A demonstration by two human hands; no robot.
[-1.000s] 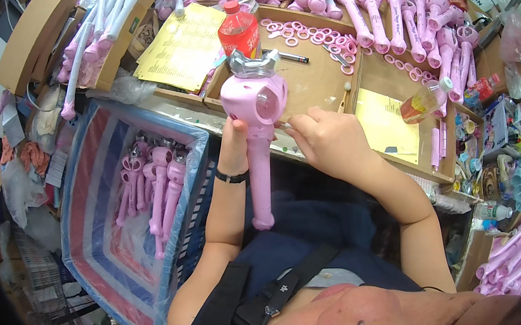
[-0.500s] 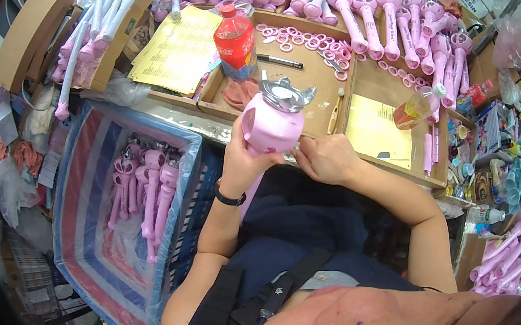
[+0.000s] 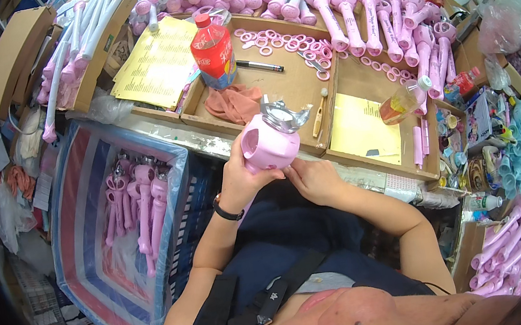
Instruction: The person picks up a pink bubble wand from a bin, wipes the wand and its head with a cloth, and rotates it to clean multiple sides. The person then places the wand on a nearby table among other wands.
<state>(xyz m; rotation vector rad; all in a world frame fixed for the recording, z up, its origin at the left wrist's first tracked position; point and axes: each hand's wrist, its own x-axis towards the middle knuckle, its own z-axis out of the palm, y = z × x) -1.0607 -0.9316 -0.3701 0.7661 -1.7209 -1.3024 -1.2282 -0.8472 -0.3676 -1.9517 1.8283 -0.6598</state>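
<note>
My left hand [image 3: 237,182] is closed around a pink plastic toy wand [image 3: 269,147], just below its round, hollow head. A shiny silver crown-like piece [image 3: 284,117] sits on top of that head. The wand's handle runs down behind my left wrist and is mostly hidden. Against the lower right side of the head, my right hand [image 3: 317,182] has its fingers drawn together in a pinch. Whatever lies between those fingertips is hidden. Both hands are over my lap, at the near edge of the cardboard tray [image 3: 195,113].
Left stands a striped-lined crate [image 3: 81,252] holding several pink wands [image 3: 142,211]. The tray carries a red-labelled bottle [image 3: 213,53], an orange cloth [image 3: 233,103], a pen [image 3: 261,66], a brush [image 3: 320,112], pink rings [image 3: 297,42] and yellow paper [image 3: 365,129]. More wands [image 3: 347,23] lie behind.
The wand and both hands have come slightly nearer to me, away from the tray. My head view has shifted a little, so the table appears farther left. The grip looks the same.
</note>
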